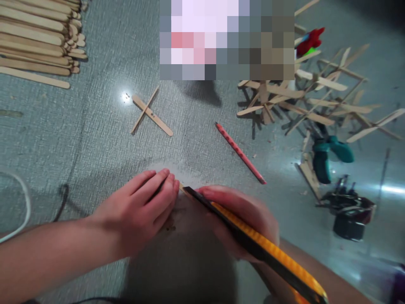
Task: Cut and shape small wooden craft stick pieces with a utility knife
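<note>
My right hand is closed around a yellow and black utility knife, its dark blade pointing up and left. The blade tip meets a short pale end of a wooden craft stick that pokes out of my left hand. The left fingers are pressed together over the stick, hiding most of it. Just beyond my hands lies a crossed pair of sticks, a thin piece laid over a wider one with small dark holes. A red pencil rests to the right of that pair.
A stack of craft sticks fills the far left corner. At the right are a heap of crossed stick pieces, teal-handled pliers and a dark container of small tools. A white cable curves at the left edge. A pixelated patch hides the top middle.
</note>
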Motion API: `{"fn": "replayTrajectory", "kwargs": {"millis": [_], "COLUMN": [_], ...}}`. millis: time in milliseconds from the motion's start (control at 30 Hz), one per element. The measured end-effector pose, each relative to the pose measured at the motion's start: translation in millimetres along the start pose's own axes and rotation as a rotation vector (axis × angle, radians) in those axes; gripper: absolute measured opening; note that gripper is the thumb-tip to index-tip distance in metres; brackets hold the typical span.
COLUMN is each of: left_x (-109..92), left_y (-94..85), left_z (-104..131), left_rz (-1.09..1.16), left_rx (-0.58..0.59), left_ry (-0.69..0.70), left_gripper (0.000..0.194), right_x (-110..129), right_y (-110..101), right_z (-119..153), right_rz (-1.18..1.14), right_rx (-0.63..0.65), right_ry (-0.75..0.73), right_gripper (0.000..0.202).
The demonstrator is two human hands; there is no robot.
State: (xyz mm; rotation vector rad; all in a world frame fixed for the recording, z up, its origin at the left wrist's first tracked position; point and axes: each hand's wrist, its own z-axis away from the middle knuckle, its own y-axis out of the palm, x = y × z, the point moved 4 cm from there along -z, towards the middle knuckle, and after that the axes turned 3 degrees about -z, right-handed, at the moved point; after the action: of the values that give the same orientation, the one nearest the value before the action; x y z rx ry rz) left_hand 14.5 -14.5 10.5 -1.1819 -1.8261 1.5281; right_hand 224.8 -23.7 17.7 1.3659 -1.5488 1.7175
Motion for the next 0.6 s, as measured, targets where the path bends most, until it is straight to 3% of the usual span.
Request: {"fn": "replayTrajectory", "kwargs": {"millis": [100,400,600], "left_x": [0.6,-1.7,-1.9], "left_y": [0.1,1.5,0.8], "left_z": [-0.6,-0.1,-0.3], "left_rz": [-0.008,-0.037,-0.015], "left_rx": [-0.013,0.004,0.003], "left_ry": [-0.009,-0.002,-0.022], "left_gripper": [0.036,0.04,0.039], "right_x": [0.7,0.4,2.5], "right_y": [0.2,2.7,0.7], "right_z": [-2.2,0.1,-0.8], "right_rz": [0.012,-0.029,0.013], "right_rx": [0.057,0.036,0.09], "right_ry": [-0.009,0.012,-0.027], "right_gripper": [0.047,0.052,0.047]}}
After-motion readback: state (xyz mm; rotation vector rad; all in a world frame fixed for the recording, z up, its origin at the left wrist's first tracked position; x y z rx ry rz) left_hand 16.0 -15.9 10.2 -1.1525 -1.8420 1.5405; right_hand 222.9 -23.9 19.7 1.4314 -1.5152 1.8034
